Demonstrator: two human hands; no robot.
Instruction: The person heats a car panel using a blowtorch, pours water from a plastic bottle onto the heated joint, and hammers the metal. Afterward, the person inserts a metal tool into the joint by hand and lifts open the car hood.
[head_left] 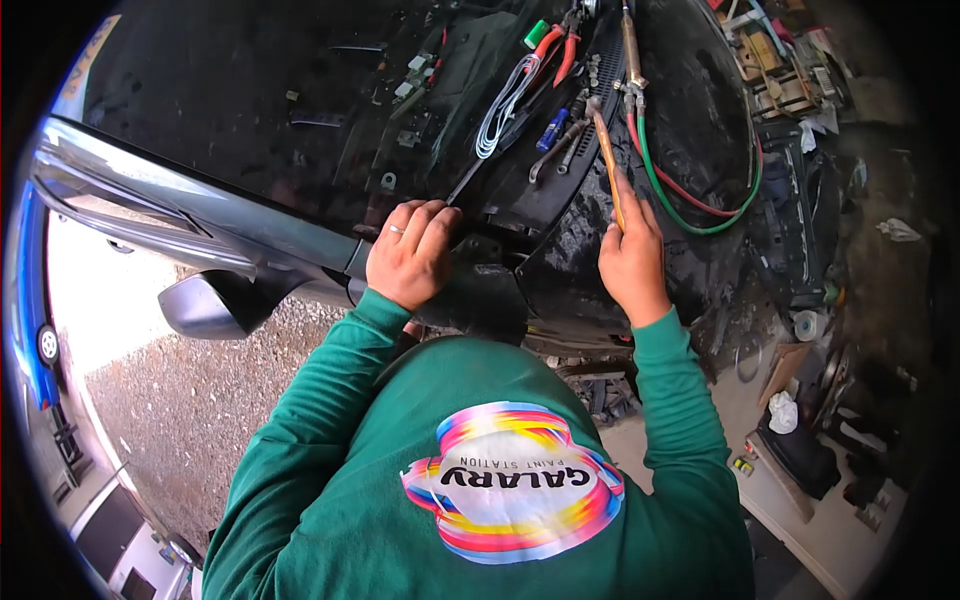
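My right hand (633,250) is wrapped round the wooden handle of a hammer (606,155), whose head points away from me over the dark car's cowl. My left hand (412,250), with a ring on one finger, is curled at the car's edge by the base of the windshield (260,90). A thin dark rod or blade (465,182) runs out from beside its fingers; whether they grip it is hidden. Between the hands and farther off lie a blue-handled screwdriver (552,131), a metal wrench-like tool (556,152) and a coil of pale wire (507,105).
Red-handled pliers (562,50) lie beyond the wire. A torch (631,50) with red and green hoses (690,225) rests at the right. A side mirror (215,304) juts out left. Mixed parts (780,65) lie at the far right, and a blue car (35,300) stands far left.
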